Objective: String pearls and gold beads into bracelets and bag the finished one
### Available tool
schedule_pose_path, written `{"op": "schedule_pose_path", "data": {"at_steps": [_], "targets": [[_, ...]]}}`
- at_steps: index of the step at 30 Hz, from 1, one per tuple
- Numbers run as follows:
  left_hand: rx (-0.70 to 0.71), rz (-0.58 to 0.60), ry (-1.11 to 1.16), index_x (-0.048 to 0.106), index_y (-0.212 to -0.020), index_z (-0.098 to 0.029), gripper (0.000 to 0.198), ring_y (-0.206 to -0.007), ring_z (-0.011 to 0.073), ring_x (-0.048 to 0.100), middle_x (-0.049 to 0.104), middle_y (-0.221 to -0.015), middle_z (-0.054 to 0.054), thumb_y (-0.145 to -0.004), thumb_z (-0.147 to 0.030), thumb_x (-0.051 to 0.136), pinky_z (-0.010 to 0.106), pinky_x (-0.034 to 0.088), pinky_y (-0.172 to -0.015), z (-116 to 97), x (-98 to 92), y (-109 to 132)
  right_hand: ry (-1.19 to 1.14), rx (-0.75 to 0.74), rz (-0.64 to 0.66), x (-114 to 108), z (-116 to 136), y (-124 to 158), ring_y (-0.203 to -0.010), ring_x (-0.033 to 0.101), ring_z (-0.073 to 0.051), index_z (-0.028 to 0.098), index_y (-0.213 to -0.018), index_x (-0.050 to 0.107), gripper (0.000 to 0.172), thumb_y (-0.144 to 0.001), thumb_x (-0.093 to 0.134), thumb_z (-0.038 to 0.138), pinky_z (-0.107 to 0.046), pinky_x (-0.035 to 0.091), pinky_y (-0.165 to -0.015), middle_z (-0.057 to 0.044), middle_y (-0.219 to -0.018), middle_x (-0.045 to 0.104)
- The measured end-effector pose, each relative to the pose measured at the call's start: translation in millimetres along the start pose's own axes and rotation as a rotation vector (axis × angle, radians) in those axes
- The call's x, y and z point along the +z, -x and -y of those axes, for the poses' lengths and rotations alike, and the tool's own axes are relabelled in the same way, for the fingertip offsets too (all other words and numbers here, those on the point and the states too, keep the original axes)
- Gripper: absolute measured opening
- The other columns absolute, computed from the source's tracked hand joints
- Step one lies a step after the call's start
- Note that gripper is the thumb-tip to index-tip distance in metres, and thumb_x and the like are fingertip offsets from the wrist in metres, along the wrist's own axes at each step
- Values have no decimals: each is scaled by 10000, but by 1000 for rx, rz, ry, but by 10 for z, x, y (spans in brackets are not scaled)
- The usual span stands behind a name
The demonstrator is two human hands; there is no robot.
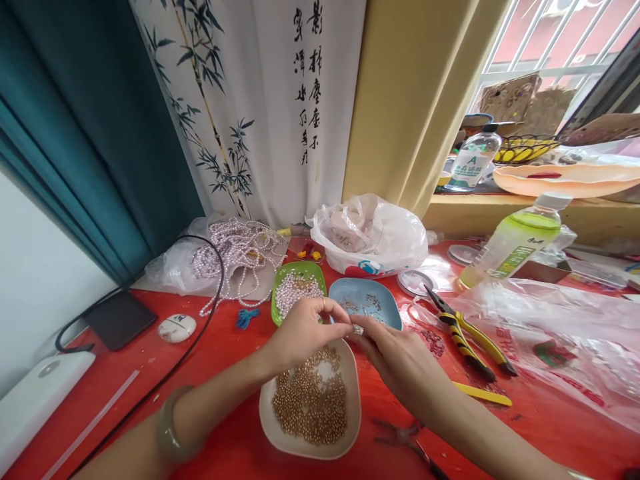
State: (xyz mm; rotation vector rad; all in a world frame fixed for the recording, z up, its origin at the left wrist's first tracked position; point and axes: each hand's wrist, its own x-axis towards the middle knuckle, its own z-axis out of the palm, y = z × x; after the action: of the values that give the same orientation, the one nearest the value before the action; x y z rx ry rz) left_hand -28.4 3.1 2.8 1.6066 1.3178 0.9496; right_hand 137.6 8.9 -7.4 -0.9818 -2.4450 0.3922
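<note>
My left hand (311,330) and my right hand (393,343) meet above the far edge of a white dish (269,419) of gold beads (313,403). Between their closed fingertips is a small, shiny, pale piece (357,329); its exact kind is too small to make out. Just beyond the fingers stands a blue dish (391,299) with small metal bits (373,303) in it. Partly behind my left hand is a green dish (276,312) holding pearly beads (296,288).
Right of my hands lie yellow-and-black pliers (463,333), a yellow strip (484,394) and a drink bottle (517,243). Blurred dark pliers (400,435) lie under my right forearm. A black cable (165,380) crosses the left side. Pearl strands (235,250) and a plastic bag (373,237) sit behind.
</note>
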Motion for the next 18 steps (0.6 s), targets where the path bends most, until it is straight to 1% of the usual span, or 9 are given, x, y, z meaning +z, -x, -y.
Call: {"op": "schedule_pose_path", "data": {"at_steps": [2,4,6,8,10,12,14,16,18], "targets": [[-21,13,6,631,-684,-155,94,-642,144,551,631,-679,22,-676,-246,608,247,417,-578,12,-14,-8,105,-82,-6,25,-27,29,-529,554,-138,144,-953,545,293,-815,288,110,-227,333,-446,-56,-682,628],[-25,27,-1,630,-676,-153,105,-644,143,551,629,-671,23,-679,-256,608,247,420,-589,19,-48,-16,177,-111,8,27,-56,50,-502,529,-138,141,-913,549,339,-763,260,48,-230,316,-432,-61,-678,612],[-30,39,-30,632,-674,-151,107,-666,147,556,633,-682,29,-684,-253,600,250,420,-610,26,-98,-16,188,-80,25,11,-78,56,-478,506,-140,145,-863,547,326,-768,247,58,-235,305,-427,-53,-637,594],[-51,74,-87,637,-685,-151,114,-663,152,561,639,-692,36,-690,-253,587,249,416,-597,48,-157,-3,134,-14,32,-13,-88,48,-470,502,-139,157,-821,535,291,-816,247,122,-235,310,-435,-37,-589,578],[-49,172,-169,651,-701,-161,108,-664,156,576,653,-705,38,-696,-234,571,247,411,-588,90,-209,25,51,61,30,-33,-84,35,-449,493,-132,172,-781,522,278,-850,253,193,-230,317,-440,-16,-536,555],[7,308,-281,668,-715,-183,104,-678,159,591,669,-722,29,-687,-197,569,246,403,-597,144,-238,60,-31,120,31,-41,-72,25,-429,489,-127,183,-778,519,272,-857,262,227,-223,321,-437,5,-493,528],[110,400,-419,679,-732,-210,117,-704,164,598,679,-739,16,-671,-175,586,249,389,-612,192,-240,93,-102,157,35,-33,-58,24,-425,491,-129,184,-825,521,256,-856,274,243,-220,326,-434,19,-470,504],[204,424,-558,682,-738,-228,114,-707,171,597,681,-731,9,-656,-185,614,250,366,-597,225,-220,114,-159,173,38,-14,-46,32,-416,478,-128,179,-885,502,233,-855,284,257,-220,327,-427,33,-465,483],[252,417,-668,682,-720,-232,97,-691,178,596,679,-703,12,-652,-193,626,247,339,-559,242,-193,124,-213,183,50,6,-38,44,-401,456,-122,179,-910,460,207,-860,280,267,-219,327,-419,45,-473,468]]}}
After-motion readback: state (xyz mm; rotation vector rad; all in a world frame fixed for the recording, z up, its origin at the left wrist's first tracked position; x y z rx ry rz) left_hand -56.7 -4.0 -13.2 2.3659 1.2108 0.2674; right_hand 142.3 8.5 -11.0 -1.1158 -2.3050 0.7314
